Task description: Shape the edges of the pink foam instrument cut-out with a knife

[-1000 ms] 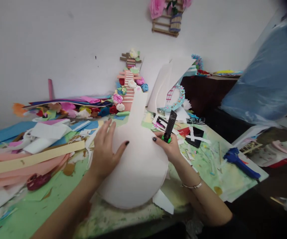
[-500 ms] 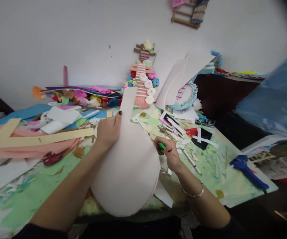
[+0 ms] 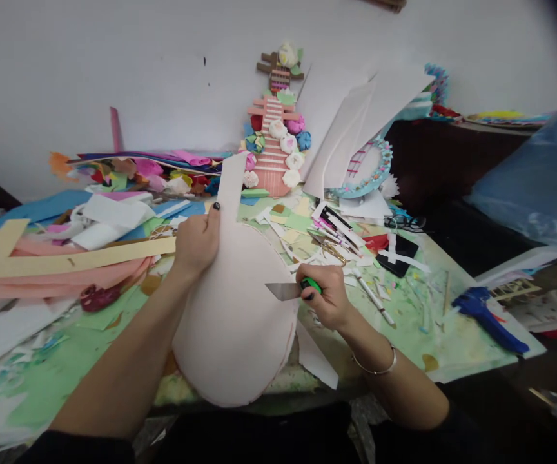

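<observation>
A pale, lute-shaped board (image 3: 240, 322) with a narrow neck and rounded body lies tilted in front of me, its lower end near the table's front edge. My left hand (image 3: 198, 241) grips its left edge by the neck, thumb on top and the other fingers hidden beneath. In my closed right hand (image 3: 325, 293) is a utility knife (image 3: 285, 291) with a green handle. Its wide blade points left, over the right side of the board. A white offcut (image 3: 316, 357) lies just right of the board.
A decorated pink lute model (image 3: 274, 161) with paper flowers leans at the wall. White sheets (image 3: 351, 135) stand beside it. Markers and scraps clutter the green table (image 3: 404, 341). A blue glue gun (image 3: 491, 319) lies at the right, a dark red object (image 3: 99, 298) at the left.
My right hand has brought the knife blade into view above the board, clear of its right edge. The board and my left hand have shifted slightly left in view.
</observation>
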Motion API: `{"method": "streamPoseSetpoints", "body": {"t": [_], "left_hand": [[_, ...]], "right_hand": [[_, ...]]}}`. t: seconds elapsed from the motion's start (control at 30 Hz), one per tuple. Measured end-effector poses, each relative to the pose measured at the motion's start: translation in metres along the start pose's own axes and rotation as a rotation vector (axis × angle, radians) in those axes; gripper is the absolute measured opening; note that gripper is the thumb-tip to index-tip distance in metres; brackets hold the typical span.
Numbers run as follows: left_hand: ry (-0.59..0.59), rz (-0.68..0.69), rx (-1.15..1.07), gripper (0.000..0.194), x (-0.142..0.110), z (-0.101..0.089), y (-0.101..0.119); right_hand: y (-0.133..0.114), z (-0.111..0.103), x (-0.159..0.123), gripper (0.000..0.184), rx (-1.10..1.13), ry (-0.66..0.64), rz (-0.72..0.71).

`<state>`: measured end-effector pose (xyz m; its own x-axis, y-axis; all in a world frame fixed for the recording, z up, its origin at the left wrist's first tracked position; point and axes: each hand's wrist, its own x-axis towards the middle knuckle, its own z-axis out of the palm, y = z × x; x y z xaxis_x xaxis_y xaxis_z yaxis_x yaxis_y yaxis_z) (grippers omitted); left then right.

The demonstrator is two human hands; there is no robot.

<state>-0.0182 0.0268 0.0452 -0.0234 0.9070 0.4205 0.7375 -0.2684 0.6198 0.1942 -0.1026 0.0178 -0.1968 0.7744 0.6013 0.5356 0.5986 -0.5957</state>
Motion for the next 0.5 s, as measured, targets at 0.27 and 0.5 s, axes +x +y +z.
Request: {"method": "streamPoseSetpoints", "body": {"t": [0.27, 0.5], "left_hand": [[-0.042, 0.002, -0.067, 0.051, -0.001, 0.009, -0.002], [-0.104, -0.032, -0.091, 0.050, -0.008, 0.009, -0.003]], "right_hand": [[0.001, 0.001, -0.003, 0.056, 0.020, -0.026, 0.002], [0.004, -0.002, -0.001, 0.057, 0.060, -0.047, -0.048]]}}
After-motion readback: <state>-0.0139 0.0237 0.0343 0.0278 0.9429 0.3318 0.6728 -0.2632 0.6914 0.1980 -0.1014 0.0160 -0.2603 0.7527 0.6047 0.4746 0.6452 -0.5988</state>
